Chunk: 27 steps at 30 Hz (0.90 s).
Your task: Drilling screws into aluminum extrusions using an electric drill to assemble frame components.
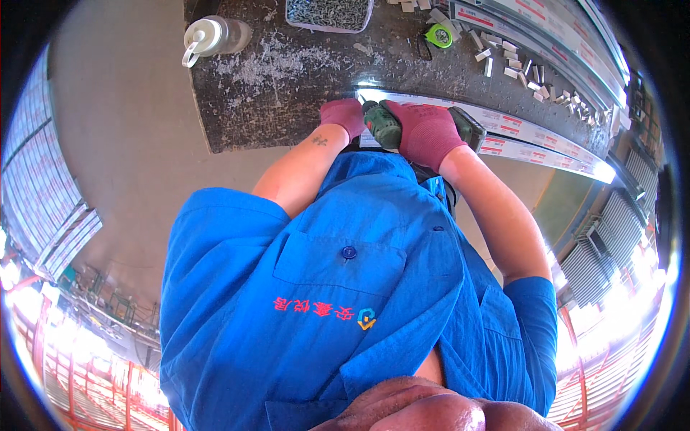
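My right hand [429, 131], in a dark red glove, is wrapped round the grip of a green and black cordless drill [383, 128]. The drill points left and away, its tip near the end of a long white metal profile [528, 129] with red-printed film. That profile lies along the near edge of the workbench, running off to the right. Close to the profile's left end is my left hand [342, 118], also gloved in dark red. It looks closed, its fingers turned out of sight, and what they hold is hidden.
On the dark worn workbench [237, 122] are a tray of small screws [329, 14], a clear bottle with white lid [215, 36], pale shavings [277, 65] and a green tape measure [439, 35]. Small cut pieces [512, 63] lie scattered at right, beside more long profiles [546, 47].
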{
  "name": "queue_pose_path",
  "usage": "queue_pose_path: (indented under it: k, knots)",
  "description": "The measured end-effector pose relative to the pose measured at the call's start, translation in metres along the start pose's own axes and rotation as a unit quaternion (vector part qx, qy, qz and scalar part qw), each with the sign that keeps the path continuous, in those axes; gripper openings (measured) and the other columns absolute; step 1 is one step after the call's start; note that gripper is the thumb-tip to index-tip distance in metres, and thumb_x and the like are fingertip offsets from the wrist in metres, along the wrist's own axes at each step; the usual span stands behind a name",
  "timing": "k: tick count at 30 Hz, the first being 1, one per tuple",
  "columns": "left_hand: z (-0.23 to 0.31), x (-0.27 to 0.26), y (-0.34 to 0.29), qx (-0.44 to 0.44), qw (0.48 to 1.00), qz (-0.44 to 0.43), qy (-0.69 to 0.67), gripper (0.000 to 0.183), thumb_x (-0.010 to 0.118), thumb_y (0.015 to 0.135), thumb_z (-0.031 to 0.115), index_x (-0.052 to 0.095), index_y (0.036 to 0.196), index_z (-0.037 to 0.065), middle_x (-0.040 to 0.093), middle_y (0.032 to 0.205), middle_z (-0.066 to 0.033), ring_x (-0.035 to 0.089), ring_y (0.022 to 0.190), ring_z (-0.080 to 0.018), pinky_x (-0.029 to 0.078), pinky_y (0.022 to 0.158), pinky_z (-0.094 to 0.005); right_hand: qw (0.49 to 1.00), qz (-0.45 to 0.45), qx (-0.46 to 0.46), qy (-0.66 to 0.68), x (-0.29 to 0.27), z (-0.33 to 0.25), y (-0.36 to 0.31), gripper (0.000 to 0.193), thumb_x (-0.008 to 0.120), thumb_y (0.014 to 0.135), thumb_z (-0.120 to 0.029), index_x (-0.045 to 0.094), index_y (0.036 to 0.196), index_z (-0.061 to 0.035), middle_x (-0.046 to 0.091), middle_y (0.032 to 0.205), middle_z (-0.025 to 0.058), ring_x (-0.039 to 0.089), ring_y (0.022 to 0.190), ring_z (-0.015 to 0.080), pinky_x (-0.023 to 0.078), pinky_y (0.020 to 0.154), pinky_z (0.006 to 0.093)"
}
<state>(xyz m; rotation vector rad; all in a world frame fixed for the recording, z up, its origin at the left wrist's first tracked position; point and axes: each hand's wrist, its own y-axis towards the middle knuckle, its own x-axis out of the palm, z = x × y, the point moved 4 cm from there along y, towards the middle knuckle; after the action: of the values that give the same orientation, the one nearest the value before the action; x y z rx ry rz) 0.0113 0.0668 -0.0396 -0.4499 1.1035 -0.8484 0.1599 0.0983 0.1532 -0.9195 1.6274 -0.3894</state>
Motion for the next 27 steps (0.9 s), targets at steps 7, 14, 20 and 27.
queue_pose_path:
  k: [7, 14, 20, 27]
  knots:
    - [-0.003, 0.008, 0.007, 0.005, 1.0, 0.001, -0.006, 0.038, 0.065, 0.087, 0.042, 0.078, 0.107, 0.012, 0.076, 0.114, -0.0178, 0.074, 0.105, -0.0396, 0.06, 0.084, -0.0519, 1.0, -0.006, -0.004, 0.001, -0.001, -0.001, 0.002, 0.044, 0.066, 0.091, -0.033, 0.062, 0.132, -0.0179, 0.074, 0.118, 0.016, 0.071, 0.111, 0.0378, 0.055, 0.093, 0.0491]
    - [-0.001, 0.003, 0.004, -0.005, 1.0, -0.005, -0.01, 0.038, 0.064, 0.088, 0.043, 0.078, 0.107, 0.013, 0.076, 0.115, -0.0172, 0.074, 0.105, -0.0397, 0.059, 0.085, -0.0521, 1.0, -0.017, 0.001, -0.002, -0.001, -0.001, 0.002, 0.044, 0.065, 0.092, -0.034, 0.062, 0.134, -0.0178, 0.074, 0.118, 0.0157, 0.071, 0.111, 0.0377, 0.055, 0.093, 0.0491]
    - [0.0, 0.002, 0.004, -0.004, 1.0, -0.017, 0.0, 0.039, 0.063, 0.089, 0.043, 0.078, 0.11, 0.013, 0.076, 0.116, -0.0172, 0.074, 0.106, -0.0399, 0.059, 0.085, -0.0527, 1.0, -0.013, -0.003, -0.003, 0.003, 0.002, 0.002, 0.044, 0.064, 0.093, -0.033, 0.061, 0.134, -0.0181, 0.074, 0.118, 0.016, 0.071, 0.111, 0.0377, 0.055, 0.093, 0.0493]
    - [-0.004, 0.012, 0.008, 0.01, 1.0, 0.008, -0.006, 0.039, 0.062, 0.089, 0.042, 0.079, 0.108, 0.013, 0.076, 0.116, -0.0174, 0.074, 0.107, -0.0403, 0.059, 0.085, -0.0532, 1.0, -0.003, -0.004, -0.01, 0.007, 0.005, 0.003, 0.043, 0.062, 0.094, -0.036, 0.061, 0.133, -0.0185, 0.074, 0.118, 0.0159, 0.071, 0.111, 0.0377, 0.055, 0.092, 0.0497]
